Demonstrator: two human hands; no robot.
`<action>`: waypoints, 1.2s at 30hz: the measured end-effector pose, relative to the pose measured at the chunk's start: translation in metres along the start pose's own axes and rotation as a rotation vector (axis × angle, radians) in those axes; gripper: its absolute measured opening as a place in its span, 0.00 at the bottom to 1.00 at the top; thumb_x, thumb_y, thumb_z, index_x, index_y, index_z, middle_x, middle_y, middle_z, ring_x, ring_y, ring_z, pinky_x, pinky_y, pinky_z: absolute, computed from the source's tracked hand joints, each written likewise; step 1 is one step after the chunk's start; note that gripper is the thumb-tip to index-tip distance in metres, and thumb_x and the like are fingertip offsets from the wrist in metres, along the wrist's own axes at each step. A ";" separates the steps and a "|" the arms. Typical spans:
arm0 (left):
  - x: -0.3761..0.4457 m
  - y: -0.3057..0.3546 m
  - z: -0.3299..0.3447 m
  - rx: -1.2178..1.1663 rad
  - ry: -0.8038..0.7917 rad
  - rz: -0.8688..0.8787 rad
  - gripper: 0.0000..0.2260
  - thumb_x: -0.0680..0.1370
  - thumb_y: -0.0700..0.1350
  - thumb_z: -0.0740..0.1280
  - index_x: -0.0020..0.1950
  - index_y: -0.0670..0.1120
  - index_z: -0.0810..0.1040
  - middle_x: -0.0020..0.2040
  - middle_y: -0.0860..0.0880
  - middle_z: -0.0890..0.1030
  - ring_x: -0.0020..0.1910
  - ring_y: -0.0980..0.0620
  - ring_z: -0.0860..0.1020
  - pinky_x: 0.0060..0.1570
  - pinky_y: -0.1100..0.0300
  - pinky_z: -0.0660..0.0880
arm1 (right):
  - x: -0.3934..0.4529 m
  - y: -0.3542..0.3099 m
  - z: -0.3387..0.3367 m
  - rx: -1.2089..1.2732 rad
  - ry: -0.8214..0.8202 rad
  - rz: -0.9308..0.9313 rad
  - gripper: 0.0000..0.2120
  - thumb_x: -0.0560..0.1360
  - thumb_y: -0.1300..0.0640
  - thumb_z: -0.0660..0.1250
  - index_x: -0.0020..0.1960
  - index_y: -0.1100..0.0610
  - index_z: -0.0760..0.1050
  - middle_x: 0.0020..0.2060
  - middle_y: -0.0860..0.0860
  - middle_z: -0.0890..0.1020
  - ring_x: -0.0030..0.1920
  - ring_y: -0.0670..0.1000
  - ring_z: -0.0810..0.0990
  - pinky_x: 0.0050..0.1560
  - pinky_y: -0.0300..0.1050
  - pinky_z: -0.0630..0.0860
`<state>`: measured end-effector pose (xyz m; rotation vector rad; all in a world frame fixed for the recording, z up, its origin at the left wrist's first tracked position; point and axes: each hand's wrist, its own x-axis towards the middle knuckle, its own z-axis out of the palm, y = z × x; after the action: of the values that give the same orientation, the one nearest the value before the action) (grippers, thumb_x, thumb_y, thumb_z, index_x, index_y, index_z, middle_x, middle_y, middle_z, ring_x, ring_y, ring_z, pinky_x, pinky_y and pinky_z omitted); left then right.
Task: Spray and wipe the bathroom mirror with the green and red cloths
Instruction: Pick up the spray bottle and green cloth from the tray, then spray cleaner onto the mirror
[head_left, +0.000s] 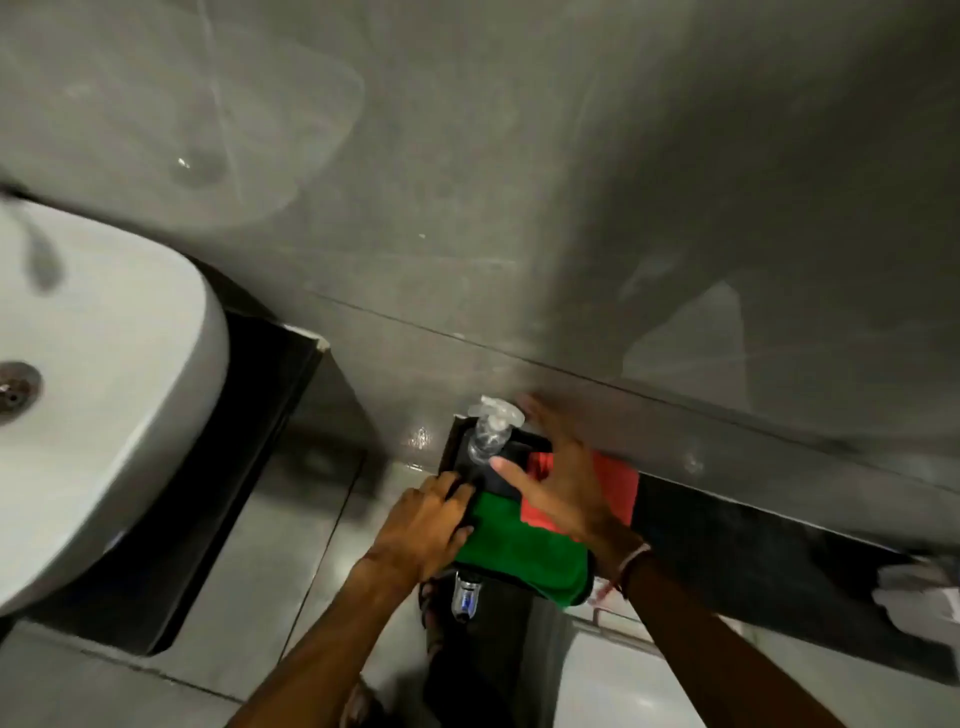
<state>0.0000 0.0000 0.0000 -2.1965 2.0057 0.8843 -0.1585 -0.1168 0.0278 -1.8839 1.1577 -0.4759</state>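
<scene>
A clear spray bottle (491, 434) with a white trigger head stands at the far end of a small black stand (457, 452) against the wall. A folded green cloth (519, 556) lies on the stand's near part, and a red cloth (621, 486) lies to its right, partly under my right hand. My left hand (423, 525) sits at the green cloth's left edge, with fingers and thumb closed on that edge. My right hand (561, 483) hovers over the red cloth with its fingers spread, just right of the bottle. The mirror is out of view.
A white basin (119, 395) with a metal drain (15, 389) sits on a black counter (249, 415) at left. The glossy grey tiled wall (571, 182) fills the top. A black ledge (753, 561) runs right along the wall, with crumpled white material (917, 592) at its end. Sandalled feet stand on the floor below.
</scene>
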 end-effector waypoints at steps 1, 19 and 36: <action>0.009 -0.001 0.007 0.027 -0.039 -0.018 0.26 0.81 0.54 0.61 0.78 0.48 0.62 0.76 0.45 0.66 0.71 0.42 0.70 0.68 0.48 0.70 | 0.010 0.004 0.003 0.015 -0.045 -0.035 0.38 0.72 0.48 0.82 0.78 0.48 0.72 0.68 0.39 0.81 0.67 0.33 0.79 0.70 0.26 0.73; 0.022 0.005 -0.024 -0.727 -0.003 -0.057 0.16 0.73 0.39 0.72 0.60 0.47 0.76 0.56 0.44 0.81 0.57 0.44 0.81 0.57 0.49 0.79 | 0.054 -0.046 0.029 0.023 0.189 -0.359 0.32 0.82 0.30 0.56 0.70 0.52 0.81 0.52 0.42 0.84 0.49 0.29 0.82 0.53 0.29 0.79; -0.252 0.014 -0.550 -0.464 0.727 0.266 0.10 0.81 0.48 0.69 0.47 0.41 0.82 0.41 0.49 0.85 0.40 0.53 0.83 0.39 0.60 0.79 | 0.022 -0.459 -0.126 0.580 0.514 -1.045 0.22 0.85 0.30 0.50 0.63 0.40 0.78 0.40 0.44 0.85 0.28 0.50 0.83 0.36 0.37 0.79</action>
<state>0.1947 0.0079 0.5726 -2.8618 2.6759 0.6742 0.0124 -0.0985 0.4727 -1.7308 0.1366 -1.7287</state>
